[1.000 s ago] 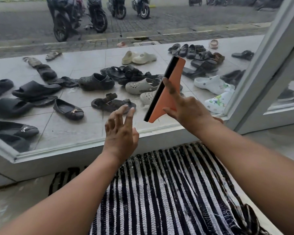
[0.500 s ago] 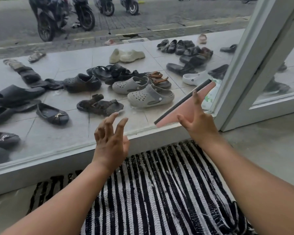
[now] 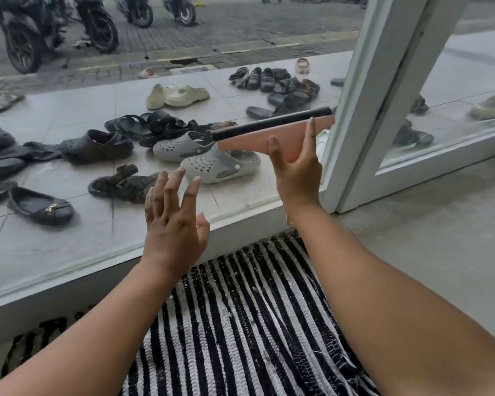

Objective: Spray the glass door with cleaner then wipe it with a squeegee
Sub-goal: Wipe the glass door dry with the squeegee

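Note:
An orange squeegee (image 3: 255, 138) with a black rubber blade lies almost level against the lower right part of the glass door (image 3: 69, 115), its right end close to the white door frame (image 3: 363, 110). My right hand (image 3: 296, 170) holds it from below, thumb on the left and a finger straight up along its back. My left hand (image 3: 173, 221) hovers lower left of the squeegee in front of the glass, fingers spread, holding nothing. No spray bottle is in view.
A black-and-white striped mat (image 3: 240, 324) lies on the floor under my arms. Behind the glass, several sandals and clogs (image 3: 220, 167) are scattered on a tiled porch, with motorbikes (image 3: 23, 32) parked at the road. A second glass panel (image 3: 452, 90) stands to the right.
The squeegee swung from a steep slant to nearly level, dipped toward the bottom right corner, then rose a little. My left hand's fingers straightened.

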